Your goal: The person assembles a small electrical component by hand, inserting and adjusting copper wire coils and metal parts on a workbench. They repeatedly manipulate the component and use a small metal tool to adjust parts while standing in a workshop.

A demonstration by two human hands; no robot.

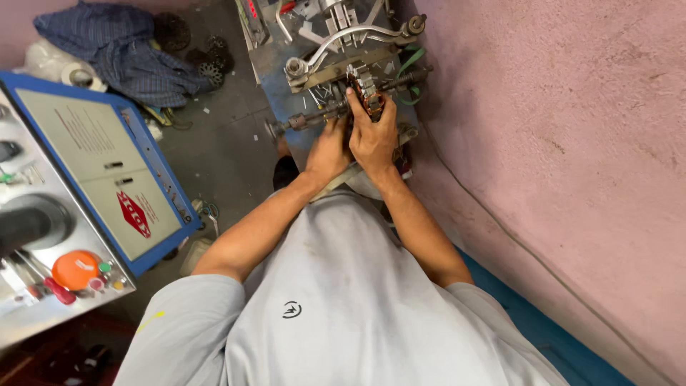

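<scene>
Both my hands reach forward onto a small metal winding machine [336, 64] with a curved chrome lever and a horizontal shaft [304, 120]. My right hand [373, 132] grips a copper-wound armature [369, 93] mounted on that shaft, one finger stretched over its top. My left hand [330, 149] lies beside it, pressed against the shaft and the right hand; what its fingers hold is hidden.
A blue-framed grey cabinet [107, 171] stands at the left, with an orange knob [74, 269] on a steel panel below it. Crumpled blue cloth [118, 46] and round metal parts [207, 61] lie on the floor. A pink wall [557, 129] runs along the right.
</scene>
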